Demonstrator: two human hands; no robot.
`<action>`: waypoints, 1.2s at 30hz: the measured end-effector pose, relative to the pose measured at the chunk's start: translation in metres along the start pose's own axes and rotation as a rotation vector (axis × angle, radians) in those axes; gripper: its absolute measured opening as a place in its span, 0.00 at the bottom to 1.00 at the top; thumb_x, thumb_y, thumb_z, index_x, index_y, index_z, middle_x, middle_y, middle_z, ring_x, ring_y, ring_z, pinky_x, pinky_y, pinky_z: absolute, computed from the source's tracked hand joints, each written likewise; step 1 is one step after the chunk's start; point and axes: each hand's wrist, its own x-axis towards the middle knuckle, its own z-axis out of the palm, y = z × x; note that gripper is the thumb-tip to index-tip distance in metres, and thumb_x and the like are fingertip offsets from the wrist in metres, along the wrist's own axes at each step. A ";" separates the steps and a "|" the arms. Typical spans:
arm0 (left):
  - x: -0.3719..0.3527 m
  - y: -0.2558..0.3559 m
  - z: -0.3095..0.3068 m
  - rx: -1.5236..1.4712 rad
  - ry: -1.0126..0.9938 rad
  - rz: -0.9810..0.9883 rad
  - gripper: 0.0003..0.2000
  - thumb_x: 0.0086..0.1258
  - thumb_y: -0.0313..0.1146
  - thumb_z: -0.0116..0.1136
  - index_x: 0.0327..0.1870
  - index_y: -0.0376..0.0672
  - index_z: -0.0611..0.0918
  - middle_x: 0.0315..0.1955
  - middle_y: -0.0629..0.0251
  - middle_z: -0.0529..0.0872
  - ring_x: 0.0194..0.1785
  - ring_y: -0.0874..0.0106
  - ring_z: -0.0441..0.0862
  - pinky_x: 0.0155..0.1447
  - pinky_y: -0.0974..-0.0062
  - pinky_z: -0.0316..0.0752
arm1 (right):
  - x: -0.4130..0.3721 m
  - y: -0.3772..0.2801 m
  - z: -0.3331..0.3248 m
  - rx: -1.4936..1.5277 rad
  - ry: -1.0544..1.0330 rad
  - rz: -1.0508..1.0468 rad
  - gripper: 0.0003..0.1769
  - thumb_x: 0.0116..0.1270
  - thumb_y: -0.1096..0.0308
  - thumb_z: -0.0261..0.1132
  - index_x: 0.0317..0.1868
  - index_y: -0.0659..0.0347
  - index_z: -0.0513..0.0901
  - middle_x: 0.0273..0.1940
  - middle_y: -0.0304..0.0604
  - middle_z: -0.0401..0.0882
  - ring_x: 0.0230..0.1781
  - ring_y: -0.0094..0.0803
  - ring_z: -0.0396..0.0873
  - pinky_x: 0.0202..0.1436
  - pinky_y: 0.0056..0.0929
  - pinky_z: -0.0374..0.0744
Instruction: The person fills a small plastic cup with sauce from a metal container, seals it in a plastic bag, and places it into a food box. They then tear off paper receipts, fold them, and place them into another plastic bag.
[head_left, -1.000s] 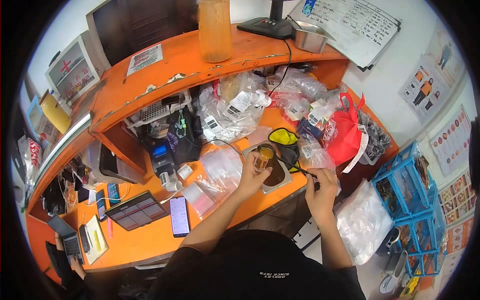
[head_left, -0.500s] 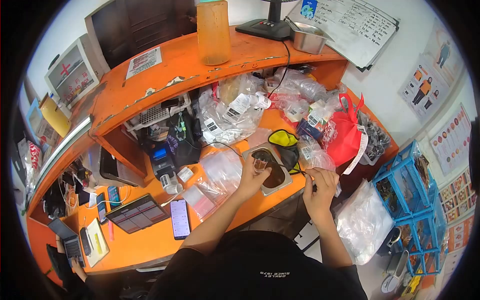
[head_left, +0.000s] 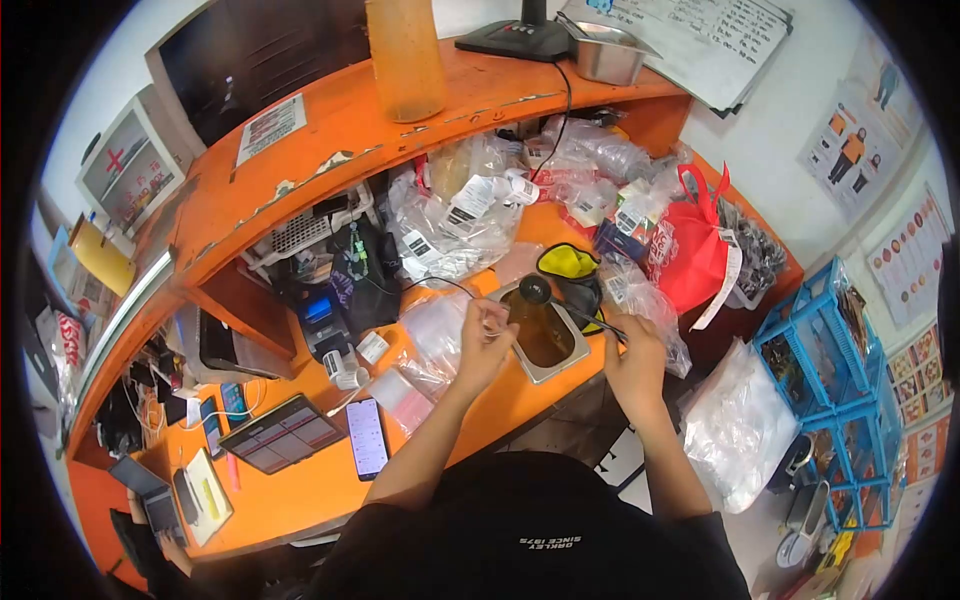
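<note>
A steel pan (head_left: pixel 574 359) of brown liquid stands at the counter's front edge, between my hands. My right hand (head_left: pixel 637 358) is closed around the handle of a black ladle (head_left: pixel 536 290), whose round bowl hangs over the pan's far end. Just left of the pan, my left hand (head_left: pixel 484 350) pinches a small clear plastic cup (head_left: pixel 494 320), partly hidden by the fingers. A black and yellow pouch-like item (head_left: pixel 570 262) lies right behind the pan.
Clear plastic bags (head_left: pixel 445 335) lie left of the pan, with a phone (head_left: pixel 367 440) and a tablet (head_left: pixel 282 432) farther left. A red bag (head_left: pixel 690 260) stands at the right, near blue crates (head_left: pixel 830 370). Another person's hand rests at a laptop (head_left: pixel 150 495).
My left hand has moved left with the cup, away from over the pan. The ladle's bowl has shifted toward the pan's far end, apart from the cup.
</note>
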 end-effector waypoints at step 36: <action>-0.006 -0.014 -0.034 0.137 0.099 0.083 0.16 0.62 0.22 0.61 0.46 0.42 0.69 0.42 0.66 0.72 0.38 0.81 0.72 0.31 0.85 0.70 | -0.016 0.046 0.069 0.032 -0.255 0.242 0.04 0.55 0.76 0.65 0.32 0.67 0.82 0.32 0.55 0.82 0.36 0.51 0.82 0.41 0.41 0.79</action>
